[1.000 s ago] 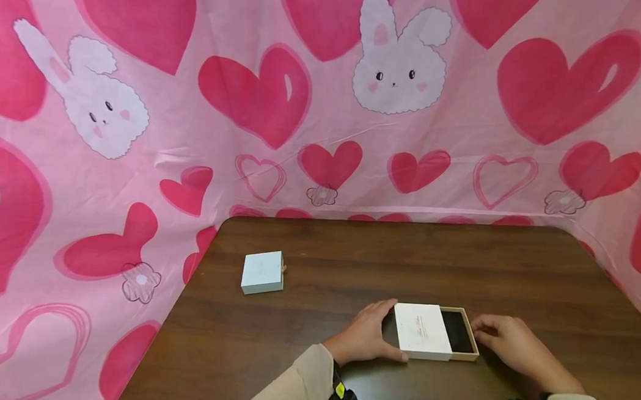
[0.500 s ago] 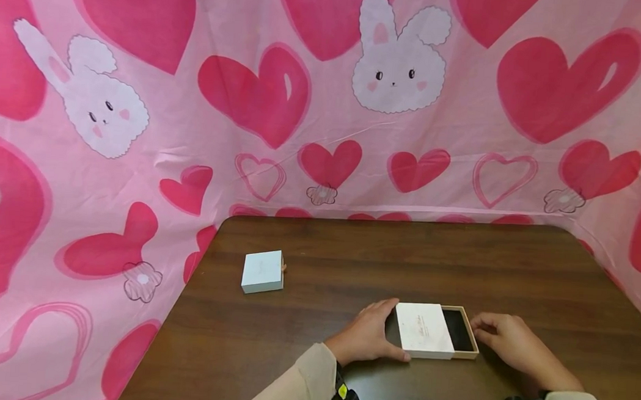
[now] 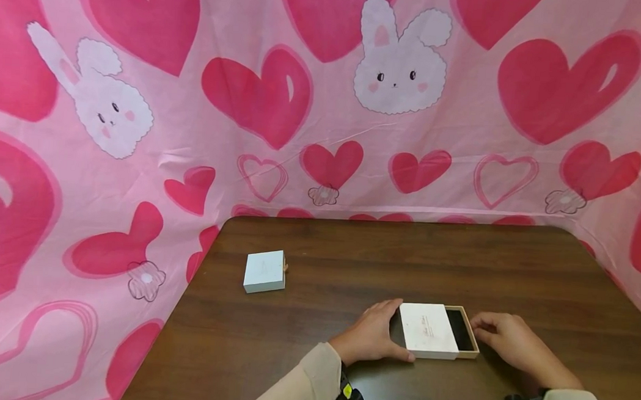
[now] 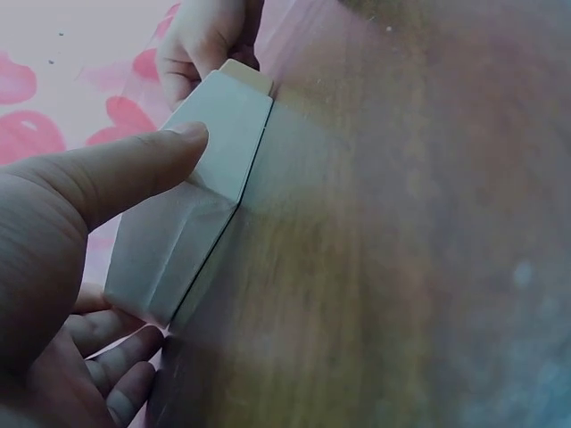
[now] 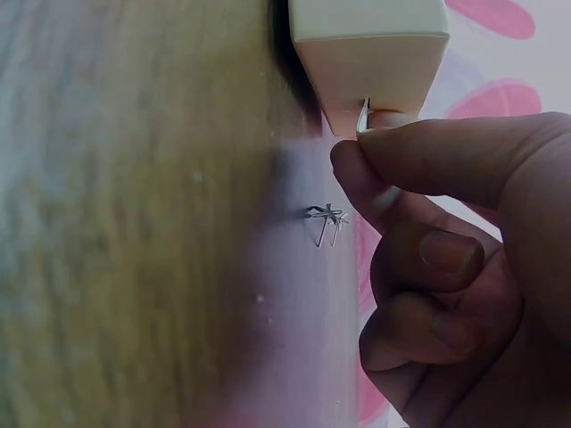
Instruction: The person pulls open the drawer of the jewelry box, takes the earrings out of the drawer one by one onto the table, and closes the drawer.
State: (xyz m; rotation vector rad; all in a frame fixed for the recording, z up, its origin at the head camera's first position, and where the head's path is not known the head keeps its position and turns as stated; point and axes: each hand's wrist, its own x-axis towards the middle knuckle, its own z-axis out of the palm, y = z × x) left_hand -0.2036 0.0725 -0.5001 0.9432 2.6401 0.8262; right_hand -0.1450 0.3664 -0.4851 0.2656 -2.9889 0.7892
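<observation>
In the head view a white drawer-style gift box (image 3: 428, 332) lies on the table with its drawer (image 3: 459, 331) partly out to the right, showing a black inside. My left hand (image 3: 370, 334) grips the outer sleeve from the left, thumb along the near side and fingers at the far side. On the right, my right hand (image 3: 515, 343) is at the drawer's end. Its thumb and index finger pinch a small ribbon pull tab (image 5: 363, 116) in the right wrist view, the other fingers curled. A second, smaller pale blue box (image 3: 264, 272) stands apart, back left.
The brown wooden table (image 3: 383, 253) carries both boxes. Pink cloth (image 3: 281, 118) printed with hearts and rabbits hangs behind and at the sides. Beige sleeves (image 3: 301, 382) and dark wrist straps cover my forearms.
My left hand and the box's sleeve have shifted slightly right, so less of the drawer shows. My right hand has stayed almost still at the drawer's end.
</observation>
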